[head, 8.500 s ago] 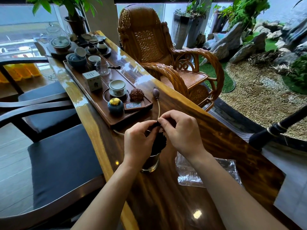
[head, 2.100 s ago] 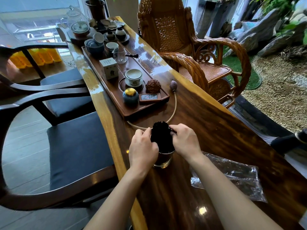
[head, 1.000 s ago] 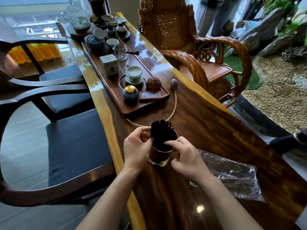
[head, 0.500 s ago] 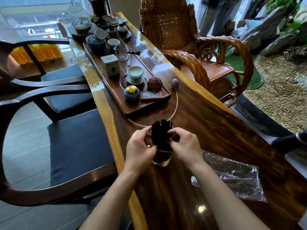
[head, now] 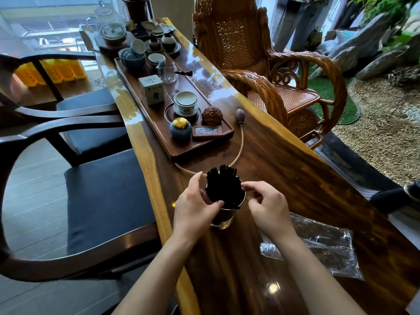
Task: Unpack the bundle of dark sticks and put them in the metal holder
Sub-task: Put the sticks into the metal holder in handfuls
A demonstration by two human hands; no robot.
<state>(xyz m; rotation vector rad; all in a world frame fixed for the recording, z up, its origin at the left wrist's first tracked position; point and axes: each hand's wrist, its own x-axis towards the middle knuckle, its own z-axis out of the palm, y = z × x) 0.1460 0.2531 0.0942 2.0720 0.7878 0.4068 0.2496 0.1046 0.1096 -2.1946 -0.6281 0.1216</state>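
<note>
Gripping shiny round metal holder (head: 223, 220) near brown wooden counter's (head: 284, 178) left edge with left hand (head: 193, 208); pinching thin dark sticks (head: 223, 187) with right hand (head: 268, 208).

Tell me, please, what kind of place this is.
Probably a tea room beside a small garden: a tea tray holding cups sits on a long polished wooden table, and gravel and rocks lie beyond the rattan chair.

Daylit, glossy table (head: 284, 160) glare, wide-angle warping

Dark sticks (head: 223, 188) upright in shiny metal holder (head: 223, 218)
</note>
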